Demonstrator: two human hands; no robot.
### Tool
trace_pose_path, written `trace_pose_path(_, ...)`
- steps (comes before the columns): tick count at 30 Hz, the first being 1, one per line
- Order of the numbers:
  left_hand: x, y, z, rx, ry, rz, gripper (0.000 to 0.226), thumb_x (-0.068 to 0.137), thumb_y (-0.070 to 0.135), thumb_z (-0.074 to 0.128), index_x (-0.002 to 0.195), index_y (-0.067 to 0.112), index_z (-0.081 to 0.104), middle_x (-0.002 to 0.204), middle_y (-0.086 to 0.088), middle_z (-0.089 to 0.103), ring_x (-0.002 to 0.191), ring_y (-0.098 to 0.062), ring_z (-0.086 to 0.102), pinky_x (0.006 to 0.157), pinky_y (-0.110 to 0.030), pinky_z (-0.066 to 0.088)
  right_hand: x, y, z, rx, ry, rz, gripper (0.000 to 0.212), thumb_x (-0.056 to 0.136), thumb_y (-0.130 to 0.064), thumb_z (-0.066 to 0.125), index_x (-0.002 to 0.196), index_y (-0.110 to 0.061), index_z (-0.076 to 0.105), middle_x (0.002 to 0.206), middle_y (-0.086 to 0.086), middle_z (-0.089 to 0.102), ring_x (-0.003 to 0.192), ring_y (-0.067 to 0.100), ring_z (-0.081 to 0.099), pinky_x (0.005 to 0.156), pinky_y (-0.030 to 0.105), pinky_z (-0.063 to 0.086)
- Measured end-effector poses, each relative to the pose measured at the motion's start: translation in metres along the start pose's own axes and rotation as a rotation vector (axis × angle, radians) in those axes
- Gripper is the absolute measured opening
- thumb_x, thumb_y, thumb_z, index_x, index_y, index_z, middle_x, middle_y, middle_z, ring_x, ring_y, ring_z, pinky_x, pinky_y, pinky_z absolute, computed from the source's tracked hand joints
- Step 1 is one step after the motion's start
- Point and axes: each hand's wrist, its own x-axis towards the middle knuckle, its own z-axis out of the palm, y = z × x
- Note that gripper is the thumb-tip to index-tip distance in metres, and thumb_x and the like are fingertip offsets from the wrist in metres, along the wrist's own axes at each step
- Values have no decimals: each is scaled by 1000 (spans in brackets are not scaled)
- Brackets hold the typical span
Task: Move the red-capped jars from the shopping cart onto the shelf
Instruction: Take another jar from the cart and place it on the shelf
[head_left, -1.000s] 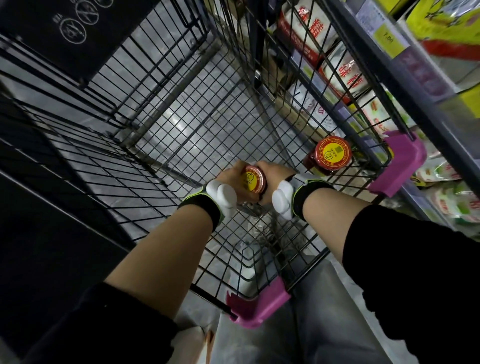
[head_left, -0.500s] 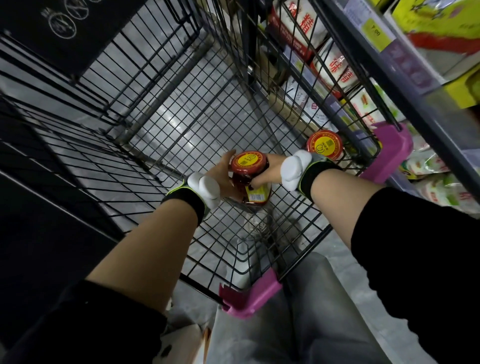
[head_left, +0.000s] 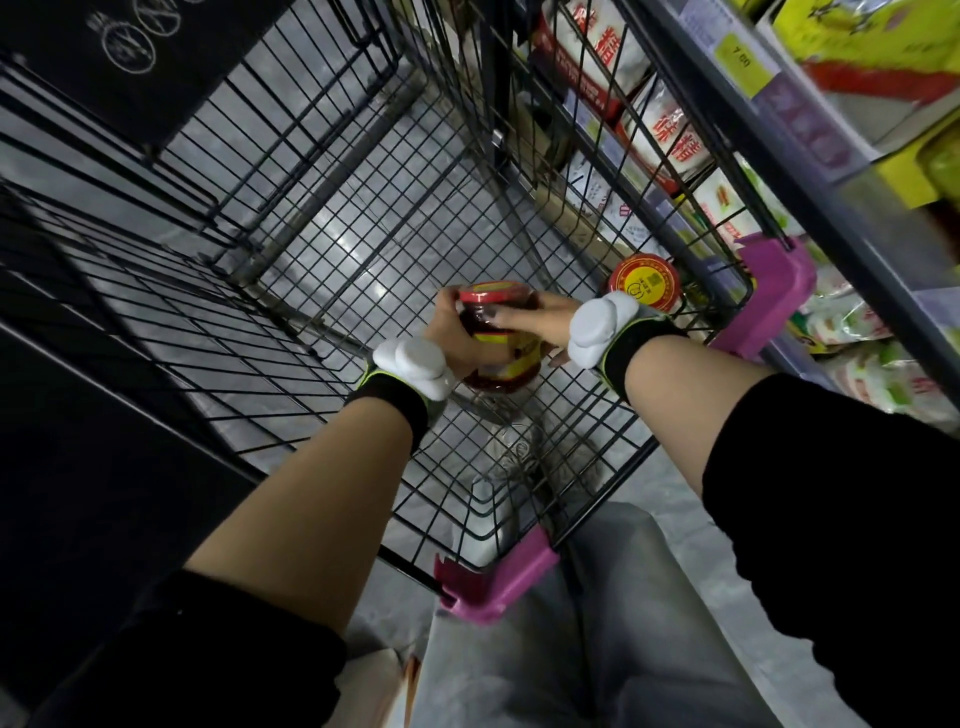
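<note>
Shelving of packaged goods runs along the right of the wire shopping cart (head_left: 363, 249). Over its near end I grip one red-capped jar (head_left: 493, 338) between both hands: left hand (head_left: 457, 338) curled round its side, right hand (head_left: 540, 325) fingers pressing near the cap. Its yellow label is unreadable. A second jar (head_left: 644, 283) sits at the cart's right wall.

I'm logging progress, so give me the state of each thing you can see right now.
Held jar: capped, lifted, tilted, gripped by both hands.
Second jar: capped, in the cart corner.
Cart: otherwise bare.
Left hand: grips held jar.
Right hand: grips held jar.
</note>
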Motion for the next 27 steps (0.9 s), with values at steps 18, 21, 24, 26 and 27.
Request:
trace_pose_path(18,-25,12,0,-540,-156,-46,78,58,-5,74,127,10,40,100,-7,62,100,-35,60,88,-58,50,-8,-13,19,276,-5,-6,82,57,-76,61,116,-19,65,117,14,68,109,34,64,104,49,43)
trace_pose_path(21,-27,15,-1,-470,-72,-49,78,55,1,81,122,12,43,97,-5,64,102,-32,61,91,-53,50,-19,-21,22,269,64,-51,72,74,-63,60,127,-14,56,125,14,62,114,33,59,107,47,41)
trace_pose_path(24,-21,11,-1,-373,-19,-22,112,27,29,84,129,15,41,113,-13,65,106,-35,62,92,-55,50,-33,-26,21,294,99,-85,51,87,-43,59,125,-9,57,123,15,62,114,34,58,108,47,39)
trace_pose_path(26,-27,19,-4,-322,-16,-2,117,24,33,82,131,16,39,116,-14,63,107,-34,61,93,-54,49,-45,-32,18,304,84,-97,50,86,-41,60,125,-9,58,124,16,62,115,35,58,108,46,39)
trace_pose_path(27,-35,28,-5,-307,-11,13,118,23,33,81,131,15,39,117,-14,63,107,-34,61,93,-54,49,-51,-34,15,310,85,-109,50,85,-41,61,125,-10,58,125,17,61,116,36,57,108,46,39)
